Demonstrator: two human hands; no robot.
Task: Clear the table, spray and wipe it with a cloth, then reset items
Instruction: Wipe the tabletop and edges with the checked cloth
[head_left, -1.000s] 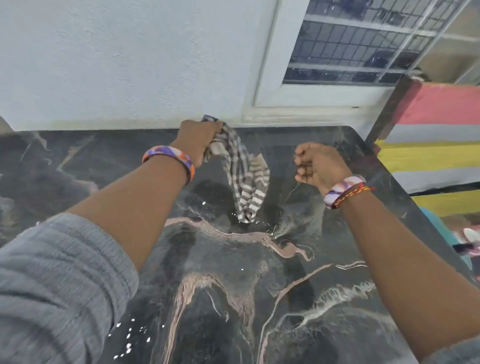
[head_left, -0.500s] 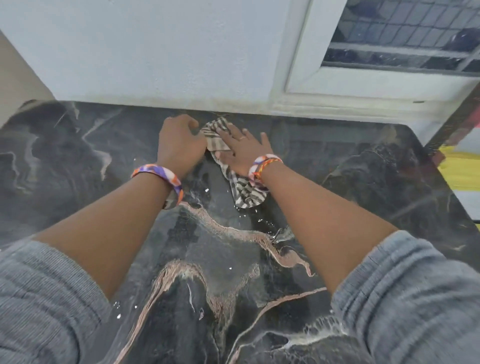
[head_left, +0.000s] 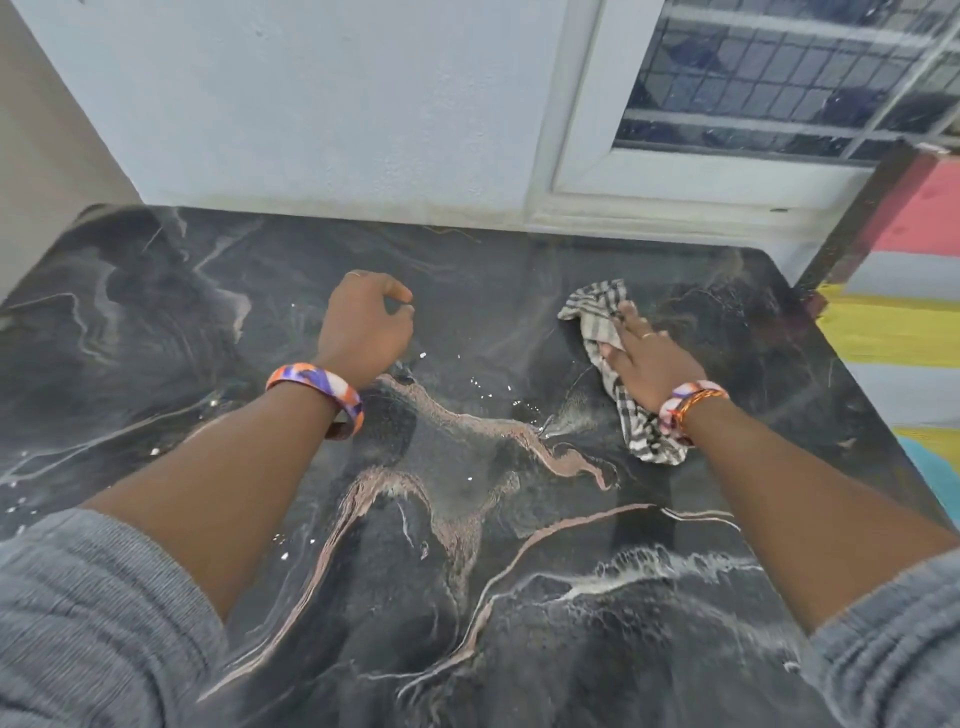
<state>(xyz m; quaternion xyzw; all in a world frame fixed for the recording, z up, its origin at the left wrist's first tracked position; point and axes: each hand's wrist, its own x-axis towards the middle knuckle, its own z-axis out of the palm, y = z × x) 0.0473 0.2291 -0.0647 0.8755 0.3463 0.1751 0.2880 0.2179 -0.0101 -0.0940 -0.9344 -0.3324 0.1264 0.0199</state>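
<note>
A checked grey-and-white cloth (head_left: 597, 312) lies on the black marble table (head_left: 467, 545) at the right of the middle. My right hand (head_left: 649, 358) presses flat on the cloth with straight fingers. Part of the cloth sticks out beyond the fingertips and part trails back under my wrist. My left hand (head_left: 363, 327) hovers over the table's middle with loosely curled fingers and holds nothing. Water droplets and wet streaks lie on the marble between the two hands.
A white wall and a barred window (head_left: 779, 83) stand right behind the table's far edge. To the right of the table is a striped red, yellow and white surface (head_left: 904, 291). The table's right edge runs close to my right forearm.
My left hand has let go of the cloth and stayed near the middle. My right hand has slid the cloth across the marble to the right.
</note>
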